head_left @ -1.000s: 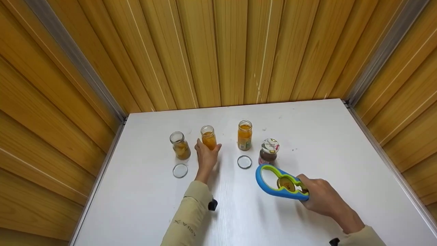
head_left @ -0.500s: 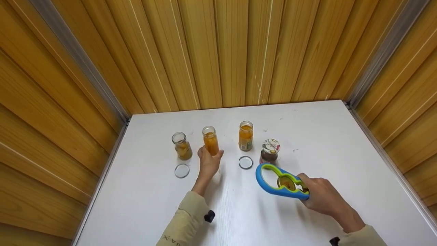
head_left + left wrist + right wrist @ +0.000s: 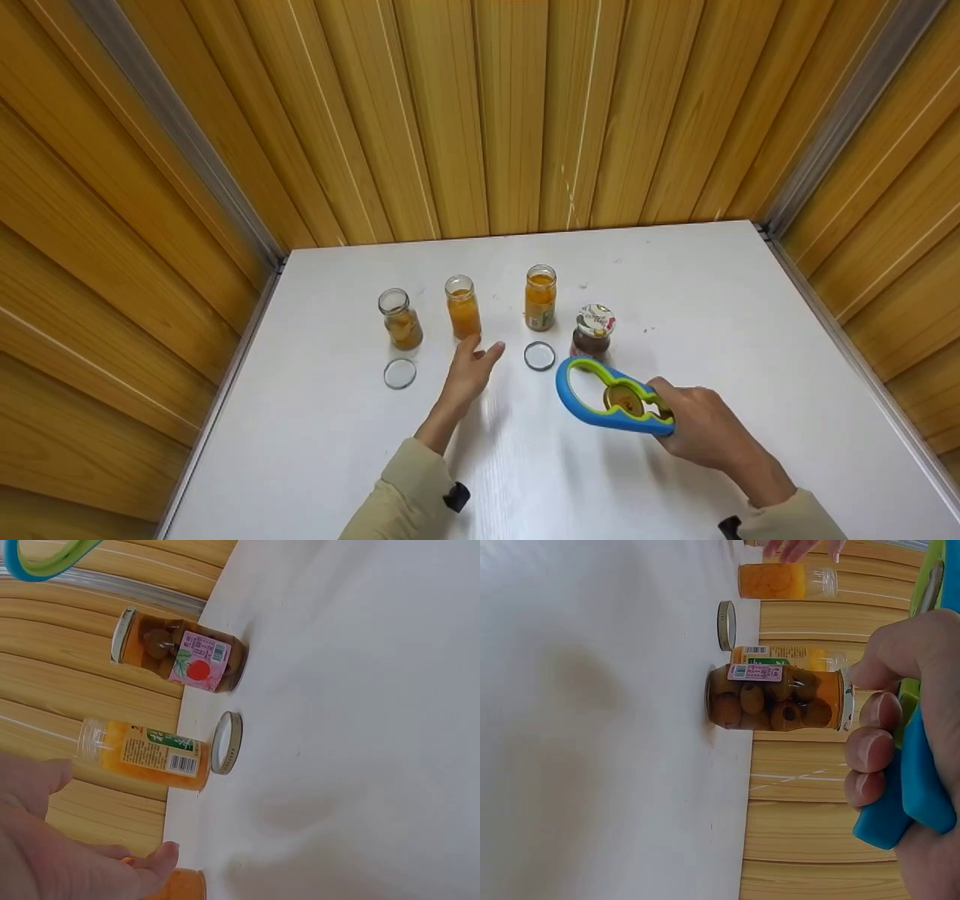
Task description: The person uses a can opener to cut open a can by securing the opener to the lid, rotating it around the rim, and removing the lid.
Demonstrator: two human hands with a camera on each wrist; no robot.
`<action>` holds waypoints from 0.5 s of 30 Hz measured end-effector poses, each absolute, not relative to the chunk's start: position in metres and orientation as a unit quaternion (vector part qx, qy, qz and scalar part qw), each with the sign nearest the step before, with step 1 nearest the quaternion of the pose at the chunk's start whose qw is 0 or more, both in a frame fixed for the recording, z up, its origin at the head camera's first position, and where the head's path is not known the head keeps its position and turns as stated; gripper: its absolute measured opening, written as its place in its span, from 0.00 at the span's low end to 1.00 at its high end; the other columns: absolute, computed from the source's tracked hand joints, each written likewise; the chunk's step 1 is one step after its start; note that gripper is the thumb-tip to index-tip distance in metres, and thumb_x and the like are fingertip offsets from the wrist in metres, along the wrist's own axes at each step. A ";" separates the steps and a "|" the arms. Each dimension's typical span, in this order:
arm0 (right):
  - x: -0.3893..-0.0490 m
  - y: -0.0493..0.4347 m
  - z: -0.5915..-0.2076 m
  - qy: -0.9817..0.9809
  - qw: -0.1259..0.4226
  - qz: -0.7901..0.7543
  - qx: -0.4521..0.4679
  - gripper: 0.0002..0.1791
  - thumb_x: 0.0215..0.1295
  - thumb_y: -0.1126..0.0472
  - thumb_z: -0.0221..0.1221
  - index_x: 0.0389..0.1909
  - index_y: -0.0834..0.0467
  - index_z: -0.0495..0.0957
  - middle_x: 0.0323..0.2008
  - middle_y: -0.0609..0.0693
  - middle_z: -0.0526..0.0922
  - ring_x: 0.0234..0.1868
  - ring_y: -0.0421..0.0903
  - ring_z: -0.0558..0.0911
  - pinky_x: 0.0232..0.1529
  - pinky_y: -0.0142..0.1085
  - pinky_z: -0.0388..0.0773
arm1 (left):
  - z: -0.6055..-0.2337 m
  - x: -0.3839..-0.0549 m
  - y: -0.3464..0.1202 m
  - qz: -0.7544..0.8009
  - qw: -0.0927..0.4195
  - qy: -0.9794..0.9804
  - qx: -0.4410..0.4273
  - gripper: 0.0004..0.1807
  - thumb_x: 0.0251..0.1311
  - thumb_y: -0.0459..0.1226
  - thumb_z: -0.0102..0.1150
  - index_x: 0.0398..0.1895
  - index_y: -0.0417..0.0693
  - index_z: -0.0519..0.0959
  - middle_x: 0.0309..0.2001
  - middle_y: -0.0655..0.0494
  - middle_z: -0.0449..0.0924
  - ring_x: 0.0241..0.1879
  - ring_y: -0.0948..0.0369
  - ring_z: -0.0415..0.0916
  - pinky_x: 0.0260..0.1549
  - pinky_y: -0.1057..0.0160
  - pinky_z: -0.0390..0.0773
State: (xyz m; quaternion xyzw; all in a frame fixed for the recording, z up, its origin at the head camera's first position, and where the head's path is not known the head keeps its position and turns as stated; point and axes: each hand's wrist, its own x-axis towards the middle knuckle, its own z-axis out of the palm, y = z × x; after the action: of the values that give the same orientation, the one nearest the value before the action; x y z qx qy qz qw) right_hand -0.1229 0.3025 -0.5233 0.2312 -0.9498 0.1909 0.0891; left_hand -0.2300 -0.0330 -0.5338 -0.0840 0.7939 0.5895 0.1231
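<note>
My left hand (image 3: 466,375), fingers extended, is just in front of an open glass jar of orange fruit (image 3: 464,319); whether a fingertip touches the glass, I cannot tell. In my right hand (image 3: 705,427) is a blue-and-green jar opener (image 3: 564,386), gripped by its handles. A gold lid (image 3: 624,400) sits inside the opener's green jaws. Beyond the opener stands a jar of dark round fruit (image 3: 772,701), capped with a patterned white lid (image 3: 596,320).
Another open jar of orange fruit (image 3: 540,304) stands right of centre, a loose lid (image 3: 539,356) before it. An open jar with yellowish pieces (image 3: 405,328) is at left, near a second lid (image 3: 400,373). Wood-look panels (image 3: 510,112) wall the white table (image 3: 300,450).
The left hand held the middle orange jar, shifted it slightly, and has now let go, drawing back toward me. My right hand and the opener have barely moved.
</note>
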 end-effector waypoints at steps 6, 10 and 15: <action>-0.125 0.295 -0.521 -0.949 0.088 0.189 0.235 0.29 0.45 0.64 0.79 0.48 0.57 0.76 0.30 0.42 0.84 0.26 0.33 0.75 0.29 0.35 0.79 | -0.527 -0.218 -0.027 0.588 0.192 0.782 -0.072 0.39 0.74 0.53 0.57 0.78 0.40 0.62 0.75 0.43 0.66 0.72 0.45 0.66 0.68 0.45 0.69; -0.126 0.289 -0.519 -0.946 0.090 0.191 0.245 0.29 0.44 0.65 0.79 0.47 0.57 0.76 0.29 0.42 0.83 0.25 0.33 0.74 0.28 0.34 0.79 | -0.523 -0.209 -0.025 0.605 0.222 0.764 -0.047 0.38 0.74 0.54 0.56 0.77 0.41 0.64 0.73 0.43 0.68 0.69 0.44 0.70 0.67 0.44 0.70; -0.129 0.282 -0.516 -0.941 0.089 0.201 0.256 0.28 0.44 0.67 0.78 0.47 0.57 0.76 0.29 0.42 0.83 0.25 0.33 0.74 0.28 0.33 0.79 | -0.518 -0.200 -0.024 0.628 0.248 0.737 -0.010 0.35 0.76 0.53 0.54 0.76 0.42 0.66 0.71 0.43 0.70 0.69 0.43 0.70 0.67 0.43 0.69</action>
State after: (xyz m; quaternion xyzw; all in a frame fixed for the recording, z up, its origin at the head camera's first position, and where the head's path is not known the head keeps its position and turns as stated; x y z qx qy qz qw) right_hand -0.1287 0.2817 -0.5157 0.2562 -0.9413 0.2010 0.0892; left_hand -0.1999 -0.0235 -0.5178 -0.0103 0.7375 0.6281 0.2481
